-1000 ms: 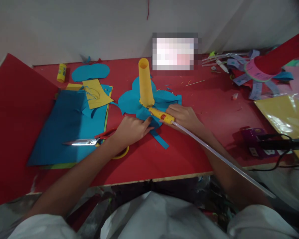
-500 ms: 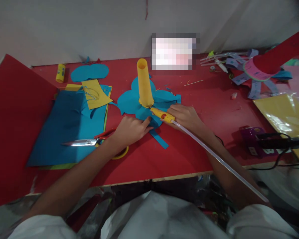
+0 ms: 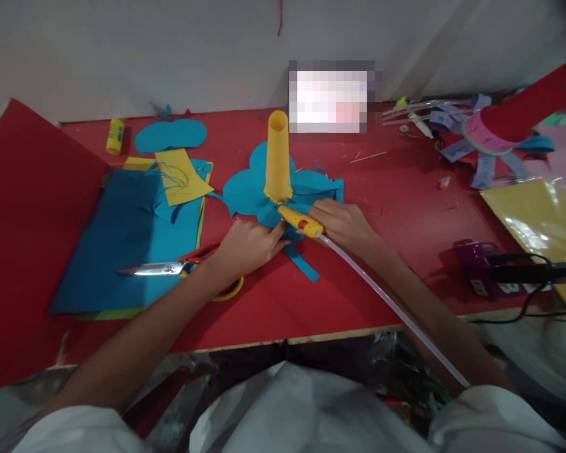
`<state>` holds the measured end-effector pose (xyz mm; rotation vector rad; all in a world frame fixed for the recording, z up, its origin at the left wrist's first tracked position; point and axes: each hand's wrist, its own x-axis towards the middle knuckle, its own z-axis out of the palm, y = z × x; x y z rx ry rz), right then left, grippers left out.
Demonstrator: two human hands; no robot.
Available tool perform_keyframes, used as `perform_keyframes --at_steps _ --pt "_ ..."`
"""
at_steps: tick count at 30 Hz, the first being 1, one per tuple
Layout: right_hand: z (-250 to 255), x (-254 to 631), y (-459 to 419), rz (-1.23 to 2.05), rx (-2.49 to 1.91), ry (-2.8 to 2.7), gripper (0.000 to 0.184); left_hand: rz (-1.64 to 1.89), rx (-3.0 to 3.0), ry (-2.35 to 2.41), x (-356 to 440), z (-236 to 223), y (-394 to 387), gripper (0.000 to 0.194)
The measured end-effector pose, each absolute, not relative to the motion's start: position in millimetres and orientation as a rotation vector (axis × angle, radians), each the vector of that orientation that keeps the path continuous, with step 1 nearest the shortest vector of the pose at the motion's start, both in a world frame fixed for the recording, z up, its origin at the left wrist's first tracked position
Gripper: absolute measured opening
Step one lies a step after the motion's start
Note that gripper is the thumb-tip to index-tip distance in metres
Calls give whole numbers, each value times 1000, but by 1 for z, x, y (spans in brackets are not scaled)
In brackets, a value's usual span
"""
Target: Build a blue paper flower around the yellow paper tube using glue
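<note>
My right hand [image 3: 342, 221] is closed around a yellow hot glue gun [image 3: 306, 224], with a long clear glue stick [image 3: 387, 296] trailing from its back. The gun's nozzle points at the foot of a rolled yellow paper tube [image 3: 278, 157]. This tube stands upright on a blue paper flower [image 3: 244, 192], its notched bottom edge spread on the petals. On the near side, my left hand [image 3: 252, 244] grips the flower's near petal, fingers pressed at its edge. A blue paper strip [image 3: 303, 264] sticks out from under the flower toward me.
Scissors [image 3: 158, 269] lie on blue sheets [image 3: 108, 251] at left, under my left forearm. A glue stick tube [image 3: 115, 136] and blue paper cutout [image 3: 170, 136] are behind. A purple box [image 3: 481, 267] with black cables sits right. A red board [image 3: 33, 251] rises at left.
My right hand and the glue gun have shifted slightly left, bringing the nozzle closer under the tube's foot. The yellow tube now leans less to the left. My left hand stays nearly in place.
</note>
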<state>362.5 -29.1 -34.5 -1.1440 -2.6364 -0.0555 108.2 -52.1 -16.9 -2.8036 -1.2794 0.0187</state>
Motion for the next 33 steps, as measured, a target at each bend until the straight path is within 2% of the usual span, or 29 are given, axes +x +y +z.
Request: perform_keyframes --at_steps 10,14,24,29,31,33 --pt "-34 383 -21 -87 -1101 -2628 35 47 -2819 -1319 111 -11 -53 47" --pt "-34 385 -21 11 -1098 -2599 37 15 -2815 -1311 111 -12 -52 47" --pt "-34 384 -22 45 -1059 -2620 35 45 -2834 -1343 111 -11 -52 49" --pt "-35 384 -20 71 -1024 -2600 25 0 -2849 -1355 107 -16 -53 46" --pt "-33 389 -20 68 -1011 -2549 24 -112 -2851 -1376 104 -17 -52 40" --pt "-30 395 -20 34 -1016 -2464 24 -495 -2796 -1454 101 -13 -47 36"
